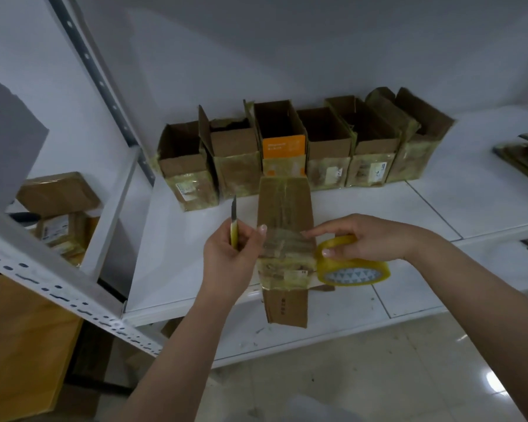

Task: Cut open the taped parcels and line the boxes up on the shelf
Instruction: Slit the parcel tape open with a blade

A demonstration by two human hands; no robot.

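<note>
**Bare blade close to a stretched strip of tape**

At centre frame the left hand [226, 254] grips a yellow utility knife [234, 228], blade up. The right hand [363, 239] holds a tape roll [352, 263] with its index finger flat on the taped parcel [284, 239] overhanging the white shelf [409, 208]. A slip could nick that finger or tip the parcel. Above centre, six opened boxes [302, 153] stand in line.
</note>
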